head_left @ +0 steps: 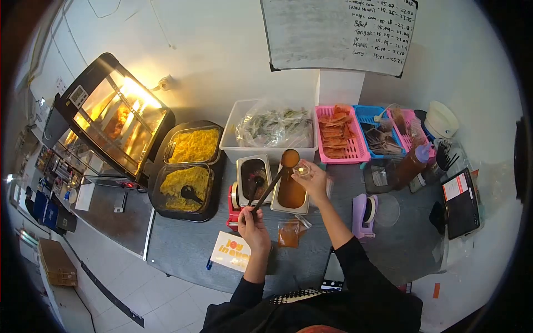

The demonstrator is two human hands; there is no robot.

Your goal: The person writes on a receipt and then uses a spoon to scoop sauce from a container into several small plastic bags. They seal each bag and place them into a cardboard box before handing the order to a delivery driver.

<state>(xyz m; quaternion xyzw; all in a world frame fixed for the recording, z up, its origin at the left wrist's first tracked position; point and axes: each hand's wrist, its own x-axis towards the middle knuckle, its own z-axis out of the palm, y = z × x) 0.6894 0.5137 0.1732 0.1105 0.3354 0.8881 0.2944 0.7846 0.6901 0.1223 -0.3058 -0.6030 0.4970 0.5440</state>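
Observation:
My left hand (251, 226) is closed round the black handle of a ladle (289, 159), whose bowl is full of brown sauce. That bowl is raised over a metal container of brown sauce (292, 194). Right beside the ladle bowl, my right hand (312, 180) holds a small clear plastic bag (301, 170) by its top. A second metal container (253, 171), with dark contents and a black ladle in it, stands to the left. In front of the sauce container lies a filled bag of brown sauce (288, 233).
Two trays of yellow food (192, 145) and a lit glass warmer (119, 111) stand left. Behind are a white bin of bags (233, 130) and pink and blue baskets (361, 150). A purple tape dispenser (360, 216), bottles and a tablet (462, 205) are on the right.

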